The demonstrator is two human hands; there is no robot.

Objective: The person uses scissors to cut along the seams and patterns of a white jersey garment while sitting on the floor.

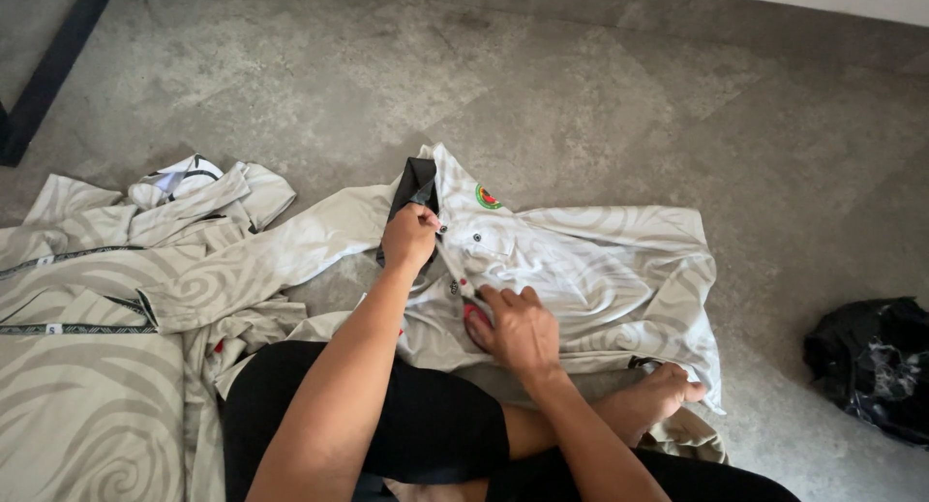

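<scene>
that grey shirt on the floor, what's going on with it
A person sits on the concrete floor with a pale grey patterned shirt spread before their legs. The left hand pinches the dark collar, while the right hand presses on the button placket. More similar shirts lie heaped to the left; a black bag sits right.

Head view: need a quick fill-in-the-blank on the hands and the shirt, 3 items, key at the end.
1. The left hand pinches the shirt's dark ____ near the buttons.
2. The right hand presses flat on the pale patterned shirt, which lies spread on the grey ____.
3. A heap of similar patterned garments lies to the person's ____.
4. A crumpled ____ plastic bag sits at the far right.

Missing words: collar; floor; left; black
</scene>
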